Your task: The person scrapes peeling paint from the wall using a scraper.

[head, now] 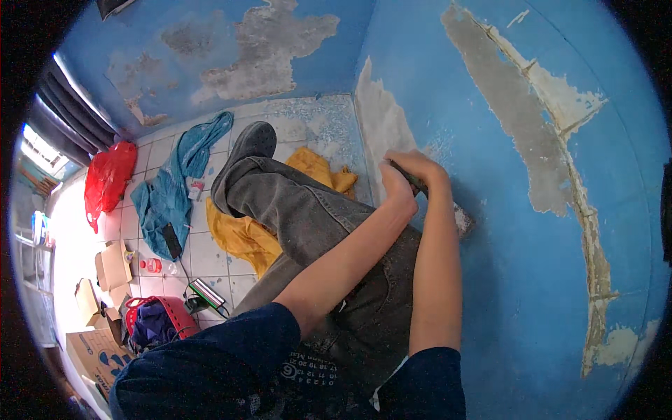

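Note:
Both my hands grip a long-handled tool, possibly a scraper (463, 220), low beside the blue wall (504, 252). Its dusty, whitish end points down and right, close to the wall; my fingers hide most of the handle. My left hand (396, 181) and my right hand (417, 165) are pressed together around the handle, in front of a bare grey plaster patch (382, 115) near the corner. Scuffed, whitish paint shows just above them. Farther right runs a long patch of exposed plaster (530, 142) with a cracked, filled groove (575, 184) along it.
On the tiled floor (210, 254) lie a yellow cloth (244, 236), a teal cloth (168, 194), a red plastic bag (109, 178), a bottle (151, 265) and a phone (171, 240) on a cable. A red basket (181, 312) and cardboard boxes (97, 354) stand at lower left. Paint flakes lie about.

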Tool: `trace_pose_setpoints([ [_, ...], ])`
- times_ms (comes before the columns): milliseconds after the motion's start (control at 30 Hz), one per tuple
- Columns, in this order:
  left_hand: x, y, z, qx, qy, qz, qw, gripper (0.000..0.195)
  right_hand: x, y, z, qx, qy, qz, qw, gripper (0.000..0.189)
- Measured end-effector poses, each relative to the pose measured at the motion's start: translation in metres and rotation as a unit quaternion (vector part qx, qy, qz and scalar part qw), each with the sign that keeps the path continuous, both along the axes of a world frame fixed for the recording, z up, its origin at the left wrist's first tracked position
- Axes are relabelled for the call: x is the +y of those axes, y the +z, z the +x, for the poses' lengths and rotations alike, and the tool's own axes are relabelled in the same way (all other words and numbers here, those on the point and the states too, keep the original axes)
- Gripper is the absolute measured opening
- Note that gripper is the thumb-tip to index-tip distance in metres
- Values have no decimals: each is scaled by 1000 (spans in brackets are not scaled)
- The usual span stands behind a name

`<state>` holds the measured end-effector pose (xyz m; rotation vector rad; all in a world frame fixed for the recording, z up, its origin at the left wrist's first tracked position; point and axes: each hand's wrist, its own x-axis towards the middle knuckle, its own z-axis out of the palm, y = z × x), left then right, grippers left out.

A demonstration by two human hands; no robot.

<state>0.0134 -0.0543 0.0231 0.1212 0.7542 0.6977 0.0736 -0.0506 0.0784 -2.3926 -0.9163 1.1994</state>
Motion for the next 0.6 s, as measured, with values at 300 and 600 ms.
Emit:
trace_pose_setpoints([
  [300, 0, 3, -2, -8, -52, 5, 999, 39, -1, -10, 8, -1, -36, 2, 999, 61],
  [600, 1, 4, -4, 14, -32, 30, 999, 38, 1, -1, -2, -28, 0, 76, 997, 54],
])
